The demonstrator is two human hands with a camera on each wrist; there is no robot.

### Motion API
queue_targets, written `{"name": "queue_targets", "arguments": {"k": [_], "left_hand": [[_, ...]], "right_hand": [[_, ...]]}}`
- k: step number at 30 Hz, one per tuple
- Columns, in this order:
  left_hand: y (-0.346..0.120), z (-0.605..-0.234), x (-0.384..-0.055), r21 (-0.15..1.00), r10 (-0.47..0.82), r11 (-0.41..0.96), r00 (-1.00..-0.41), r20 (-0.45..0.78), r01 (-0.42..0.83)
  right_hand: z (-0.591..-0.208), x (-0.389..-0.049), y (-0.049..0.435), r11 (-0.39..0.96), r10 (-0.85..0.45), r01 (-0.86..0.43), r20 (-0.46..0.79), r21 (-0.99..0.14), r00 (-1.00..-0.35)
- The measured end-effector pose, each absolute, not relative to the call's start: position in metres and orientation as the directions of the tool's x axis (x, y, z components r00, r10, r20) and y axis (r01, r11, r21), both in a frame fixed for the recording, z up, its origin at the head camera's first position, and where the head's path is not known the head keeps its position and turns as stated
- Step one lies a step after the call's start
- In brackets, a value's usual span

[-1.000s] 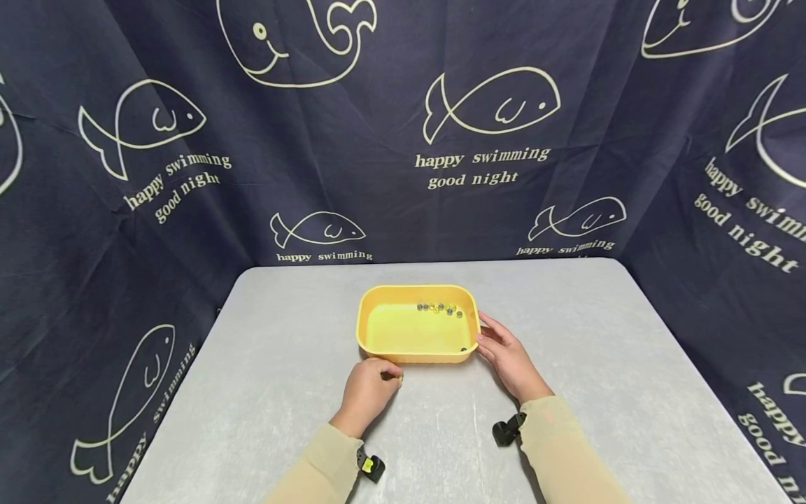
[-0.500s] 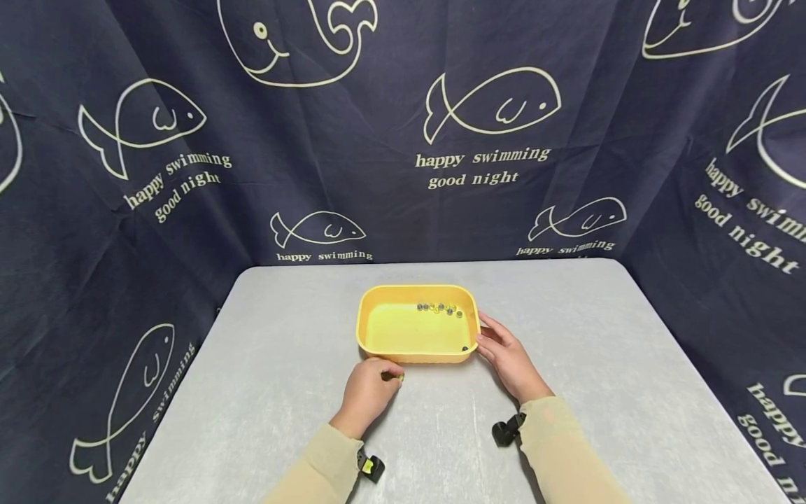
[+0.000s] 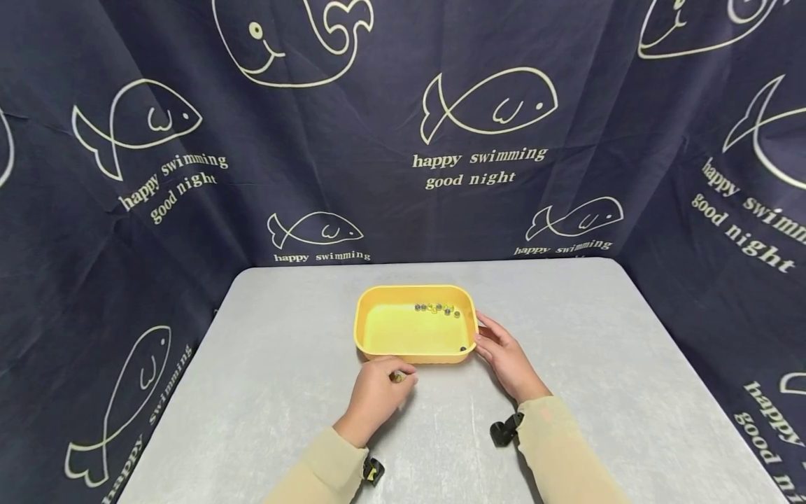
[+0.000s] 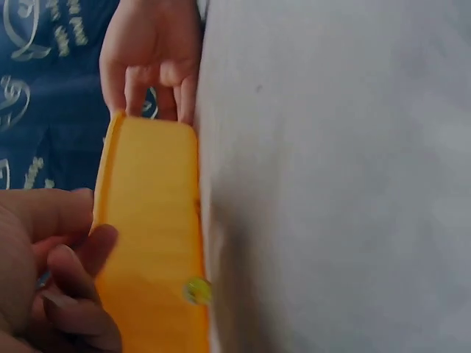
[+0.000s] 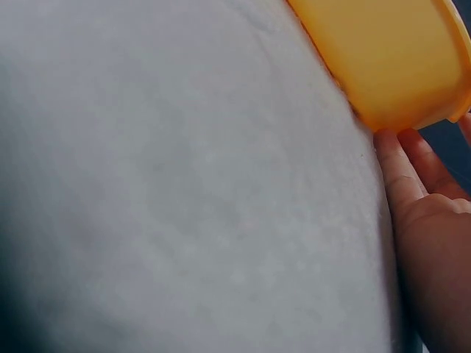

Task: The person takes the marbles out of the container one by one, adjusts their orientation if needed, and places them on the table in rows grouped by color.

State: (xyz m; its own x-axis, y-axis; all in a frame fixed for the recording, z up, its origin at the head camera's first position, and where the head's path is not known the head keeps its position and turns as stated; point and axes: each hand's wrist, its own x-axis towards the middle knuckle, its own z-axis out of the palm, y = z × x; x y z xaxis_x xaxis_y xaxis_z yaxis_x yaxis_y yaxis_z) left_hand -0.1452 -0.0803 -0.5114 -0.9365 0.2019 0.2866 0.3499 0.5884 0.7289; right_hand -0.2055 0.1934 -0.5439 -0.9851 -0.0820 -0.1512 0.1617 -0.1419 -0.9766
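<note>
A yellow plastic bin (image 3: 409, 358) stands on the table. Several small glass marbles (image 3: 439, 308) lie along its back right inside, and a dark marble (image 3: 462, 348) sits in the front right corner. Just in front of the bin, my left hand (image 3: 379, 392) hovers with fingers loosely bent. A yellow-green marble (image 4: 197, 291) shows against the bin's lower front, apart from the fingers in the left wrist view; from the head it appears between thumb and fingers. My right hand (image 3: 508, 360) touches the bin's right end with extended fingers (image 5: 397, 165).
The grey table (image 3: 283, 336) reaches out on all sides of the bin. Behind and beside it hangs a dark blue curtain (image 3: 378, 154) with fish drawings. A black camera (image 3: 506, 429) is strapped at the right wrist.
My left hand has shifted slightly right along the bin's front, and more of the yellow-green marble shows beside its fingers. The right hand stays at the bin's end.
</note>
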Motion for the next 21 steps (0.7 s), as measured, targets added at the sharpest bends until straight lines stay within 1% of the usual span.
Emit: {"name": "queue_targets", "arguments": {"k": [2, 5, 9, 13, 21], "left_hand": [[-0.075, -0.506, -0.144, 0.721, 0.229, 0.565, -0.916, 0.328, 0.400], [-0.066, -0.499, -0.147, 0.676, 0.287, 0.552, -0.872, 0.395, 0.488], [-0.054, -0.490, -0.159, 0.615, 0.362, 0.565, -0.835, 0.413, 0.549], [-0.043, -0.480, -0.180, 0.589, 0.399, 0.602, -0.842, 0.363, 0.539], [-0.026, -0.476, -0.224, 0.592, 0.457, 0.657, -0.871, 0.179, 0.467]], "right_hand": [[-0.545, -0.206, 0.194, -0.137, -0.090, 0.160, -0.149, -0.978, -0.985], [-0.547, -0.207, 0.194, -0.134, -0.089, 0.159, -0.147, -0.978, -0.985], [-0.546, -0.207, 0.194, -0.125, -0.085, 0.154, -0.144, -0.980, -0.986], [-0.545, -0.207, 0.193, -0.120, -0.091, 0.147, -0.136, -0.982, -0.986], [-0.545, -0.205, 0.195, -0.117, -0.096, 0.153, -0.142, -0.981, -0.985]]}}
